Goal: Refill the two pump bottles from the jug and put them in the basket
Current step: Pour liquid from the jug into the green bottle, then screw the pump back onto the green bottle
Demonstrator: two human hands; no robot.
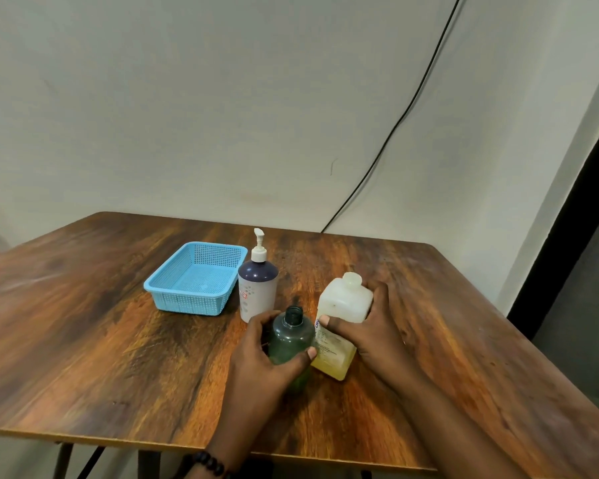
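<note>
I have the left hand (267, 354) wrapped around the green bottle (291, 340), fingers curled behind it and the thumb across its front. Its neck is uncapped and it stands upright on the surface (83, 340), near the front edge. My right hand (370, 326) grips the jug (339, 316) just beside it: thumb on the label side, fingers round the far side. The jug is pale, translucent plastic with yellowish liquid low in it; it seems to lean slightly toward the green bottle, though I cannot tell whether its base has left the surface. Its top looks capped, but the blur makes that uncertain.

Behind the green bottle stands the white bottle (257, 292), dark at the shoulder, with its pump (258, 245) in place. The blue basket (196, 278) sits just left of it, holding nothing I can see. A beaded bracelet (206, 463) circles my left wrist. A black cable (395, 122) runs down the wall behind.
</note>
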